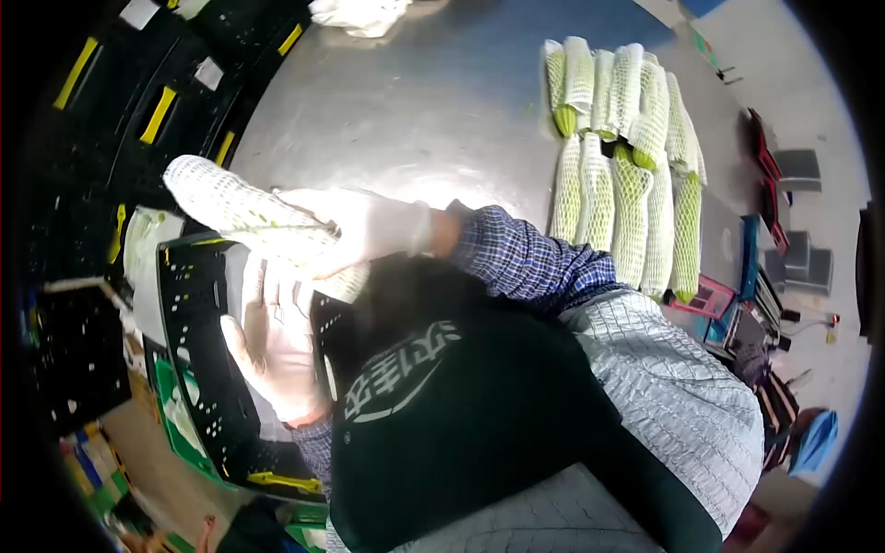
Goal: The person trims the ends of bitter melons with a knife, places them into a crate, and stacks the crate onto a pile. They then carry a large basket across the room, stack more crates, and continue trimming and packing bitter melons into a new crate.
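Note:
My right hand [355, 230], in a white glove, is closed around a long gourd-like vegetable in a white foam net [230, 198]. The netted piece slants across the view, one end pointing to the upper left. My left hand [277, 341], gloved too, is open with its palm showing and thumb out to the side. Its fingertips are right at the underside of the netted piece. Below both hands is a black crate [198, 405] with a perforated wall and a pale surface inside.
A metal table [406, 111] spreads ahead, with two rows of netted green gourds [627, 175] on its right side. Black crates with yellow handles [120, 101] are stacked at left. A green crate [180, 424] sits beside the near crate. White plastic [359, 14] lies at the far edge.

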Demonstrator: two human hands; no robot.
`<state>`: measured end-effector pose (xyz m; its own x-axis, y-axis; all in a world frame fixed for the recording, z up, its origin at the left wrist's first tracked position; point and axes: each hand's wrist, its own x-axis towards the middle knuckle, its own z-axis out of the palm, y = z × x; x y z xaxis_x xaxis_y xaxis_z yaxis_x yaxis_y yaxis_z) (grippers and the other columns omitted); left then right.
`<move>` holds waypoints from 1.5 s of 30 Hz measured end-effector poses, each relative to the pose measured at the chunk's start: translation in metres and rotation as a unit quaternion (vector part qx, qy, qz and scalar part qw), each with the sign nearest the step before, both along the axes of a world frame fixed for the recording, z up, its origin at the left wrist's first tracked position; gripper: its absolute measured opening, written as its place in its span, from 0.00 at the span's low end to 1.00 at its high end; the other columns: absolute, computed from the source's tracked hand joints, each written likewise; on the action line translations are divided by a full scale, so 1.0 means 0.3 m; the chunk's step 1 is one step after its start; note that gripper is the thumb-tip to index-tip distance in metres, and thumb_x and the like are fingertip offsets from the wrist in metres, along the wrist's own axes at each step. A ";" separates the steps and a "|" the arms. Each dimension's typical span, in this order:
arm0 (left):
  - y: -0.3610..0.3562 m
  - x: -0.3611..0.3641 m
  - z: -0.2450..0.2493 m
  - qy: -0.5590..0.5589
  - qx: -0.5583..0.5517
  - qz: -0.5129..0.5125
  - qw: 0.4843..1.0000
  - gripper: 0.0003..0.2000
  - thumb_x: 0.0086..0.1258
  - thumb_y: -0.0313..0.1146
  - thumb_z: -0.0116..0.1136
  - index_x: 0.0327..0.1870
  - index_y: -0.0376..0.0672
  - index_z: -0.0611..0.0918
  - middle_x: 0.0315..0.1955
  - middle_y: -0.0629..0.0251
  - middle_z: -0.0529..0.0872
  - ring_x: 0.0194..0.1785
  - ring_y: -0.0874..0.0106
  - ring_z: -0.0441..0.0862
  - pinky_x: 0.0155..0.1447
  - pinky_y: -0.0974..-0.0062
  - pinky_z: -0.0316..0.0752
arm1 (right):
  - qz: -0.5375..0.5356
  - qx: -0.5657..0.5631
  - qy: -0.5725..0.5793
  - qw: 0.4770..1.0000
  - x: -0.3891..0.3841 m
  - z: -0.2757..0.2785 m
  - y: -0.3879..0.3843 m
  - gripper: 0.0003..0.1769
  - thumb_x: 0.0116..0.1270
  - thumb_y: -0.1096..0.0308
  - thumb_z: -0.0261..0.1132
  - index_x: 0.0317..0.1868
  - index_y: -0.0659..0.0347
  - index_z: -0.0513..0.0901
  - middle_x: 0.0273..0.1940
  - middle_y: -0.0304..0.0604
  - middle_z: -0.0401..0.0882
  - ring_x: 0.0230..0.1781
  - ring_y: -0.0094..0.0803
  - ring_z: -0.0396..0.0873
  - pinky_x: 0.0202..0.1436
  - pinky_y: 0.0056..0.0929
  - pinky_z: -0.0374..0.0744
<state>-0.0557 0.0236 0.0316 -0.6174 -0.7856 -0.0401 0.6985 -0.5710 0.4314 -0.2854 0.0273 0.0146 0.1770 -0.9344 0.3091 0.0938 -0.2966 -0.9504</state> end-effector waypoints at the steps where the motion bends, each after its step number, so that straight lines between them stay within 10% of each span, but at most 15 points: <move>1: -0.002 -0.046 0.002 -0.031 -0.030 -0.006 0.999 0.43 0.76 0.51 0.53 0.76 0.23 0.50 0.74 0.32 0.54 0.78 0.46 0.54 0.79 0.50 0.55 | -0.021 0.072 0.041 0.996 -0.063 0.012 0.050 0.52 0.55 0.59 0.78 0.74 0.72 0.61 0.65 0.57 0.74 0.63 0.32 0.75 0.66 0.28 0.73; 3: 0.027 -0.106 0.040 -0.128 -0.118 0.033 0.984 0.38 0.76 0.47 0.53 0.71 0.19 0.59 0.70 0.30 0.62 0.75 0.43 0.62 0.76 0.48 0.63 | -0.002 0.181 -0.178 0.967 -0.148 -0.017 0.138 0.49 0.56 0.60 0.77 0.74 0.70 0.62 0.65 0.53 0.74 0.64 0.35 0.74 0.67 0.33 0.73; 10: -0.081 0.202 -0.106 -0.320 -0.209 0.131 0.915 0.31 0.79 0.46 0.47 0.69 0.25 0.67 0.65 0.39 0.73 0.65 0.52 0.76 0.72 0.57 0.69 | -0.380 0.230 0.229 0.866 -0.505 0.053 0.648 0.52 0.58 0.61 0.76 0.77 0.67 0.58 0.69 0.59 0.69 0.71 0.40 0.67 0.73 0.34 0.68; 15: -0.094 0.414 -0.160 -0.524 -0.049 0.265 0.808 0.24 0.81 0.41 0.43 0.66 0.28 0.73 0.63 0.43 0.77 0.66 0.57 0.76 0.72 0.59 0.68 | -0.513 0.427 0.519 0.534 -0.600 0.045 0.953 0.50 0.59 0.43 0.71 0.76 0.56 0.63 0.43 0.58 0.87 0.41 0.51 0.87 0.48 0.41 0.82; 18: -0.088 0.571 -0.242 -0.533 -0.008 0.315 0.785 0.23 0.77 0.43 0.52 0.60 0.31 0.78 0.57 0.46 0.83 0.58 0.56 0.82 0.65 0.61 0.74 | -0.441 0.487 0.625 0.421 -0.683 -0.110 1.032 0.52 0.61 0.33 0.64 0.76 0.58 0.63 0.52 0.64 0.83 0.50 0.58 0.84 0.53 0.48 0.80; 25: -0.055 0.744 -0.558 -0.608 0.031 0.317 0.727 0.12 0.72 0.37 0.61 0.49 0.39 0.83 0.40 0.64 0.87 0.48 0.71 0.84 0.52 0.74 0.77 | -0.345 0.482 0.669 0.449 -0.805 -0.074 0.950 0.48 0.62 0.28 0.60 0.69 0.59 0.74 0.45 0.59 0.86 0.42 0.51 0.86 0.44 0.43 0.81; 28: 0.062 0.806 -0.808 -0.837 -0.139 -0.012 0.529 0.18 0.65 0.37 0.65 0.53 0.40 0.83 0.46 0.56 0.86 0.53 0.65 0.83 0.57 0.70 0.77 | -0.398 0.378 0.698 0.460 -0.777 0.036 0.896 0.43 0.66 0.30 0.58 0.70 0.54 0.74 0.49 0.51 0.87 0.45 0.47 0.86 0.47 0.41 0.80; 31: 0.162 0.723 -0.885 -0.832 -0.198 -0.341 0.391 0.22 0.58 0.35 0.68 0.55 0.41 0.82 0.51 0.51 0.85 0.58 0.60 0.82 0.63 0.68 0.76 | -0.395 0.362 0.683 0.496 -0.716 0.063 0.772 0.38 0.68 0.36 0.61 0.69 0.52 0.75 0.52 0.48 0.87 0.50 0.44 0.85 0.53 0.37 0.79; 33: 0.253 0.773 -0.982 -0.793 -0.216 -0.360 0.442 0.26 0.52 0.31 0.71 0.56 0.41 0.81 0.53 0.49 0.84 0.60 0.58 0.81 0.65 0.67 0.75 | -0.388 0.315 0.681 0.535 -0.691 0.064 0.725 0.31 0.69 0.47 0.65 0.68 0.51 0.76 0.51 0.46 0.87 0.49 0.41 0.85 0.55 0.36 0.79; 34: 0.288 0.787 -1.025 -0.796 -0.167 -0.337 0.474 0.49 0.37 0.32 0.82 0.68 0.36 0.71 0.59 0.46 0.79 0.66 0.56 0.74 0.71 0.69 0.69 | -0.384 0.303 0.682 0.543 -0.677 0.061 0.708 0.31 0.69 0.47 0.65 0.68 0.51 0.76 0.51 0.46 0.87 0.48 0.41 0.85 0.54 0.36 0.79; 45: 0.298 0.930 -0.895 -0.735 -0.092 -0.233 0.630 0.39 0.49 0.33 0.74 0.68 0.44 0.73 0.56 0.56 0.82 0.57 0.65 0.80 0.64 0.67 0.74 | -0.339 0.231 0.692 0.594 -0.538 0.016 0.496 0.28 0.70 0.56 0.65 0.68 0.51 0.76 0.48 0.47 0.88 0.42 0.36 0.85 0.49 0.32 0.79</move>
<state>0.2232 0.1128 -0.2369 -0.1841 -0.6079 -0.7724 -0.7579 -0.4126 0.5054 -0.4468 0.1760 0.0193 -0.5022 -0.8647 -0.0107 -0.8646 0.5017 0.0280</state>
